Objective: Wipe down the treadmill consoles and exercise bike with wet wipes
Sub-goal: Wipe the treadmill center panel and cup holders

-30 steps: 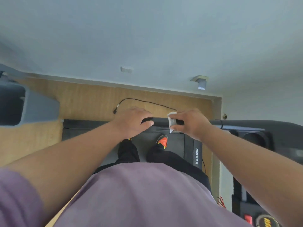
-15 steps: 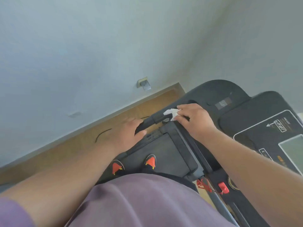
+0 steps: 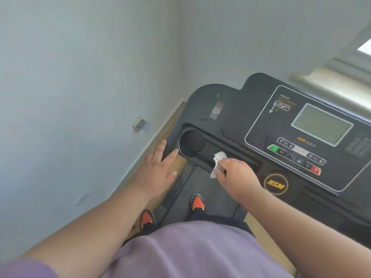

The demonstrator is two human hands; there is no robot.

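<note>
Treadmill console [image 3: 281, 141]: black, tilted across the right half of the view, with a grey screen [image 3: 322, 124] in its upper part and a row of buttons below it, a green button [image 3: 273, 147] at the row's left end and a red button [image 3: 315, 169] at its right end.
Wet wipe [image 3: 217, 162]: white and crumpled, at the console's near edge, just right of the round cup holder [image 3: 191, 140]; it seems to touch the ledge there, though contact is hard to confirm.
Right hand [image 3: 234, 173]: its fingers are curled and pinch the wipe's lower part, with most of the wipe sticking up past them.
Left hand [image 3: 160, 169]: fingers straight and slightly spread, palm down, near the console's left corner; whether the fingertips rest on the console or hover above it cannot be told.
Risk, buttons: a sweep to the right would cross the button row, and pressure on the green button could start the belt [image 3: 202, 189] while the person's shoes [image 3: 197, 201] stand on it.
Risk, moisture: a very wet wipe pressed along the screen's edge or the button seams could leave liquid in the gaps.
Risk, coverage: bunched as it is, the wipe offers little flat area, so streaks or missed strips are likely, above all inside the cup holder.
Risk, grip: held only at one end, the wipe could slip from the fingers and drop to the belt.
</note>
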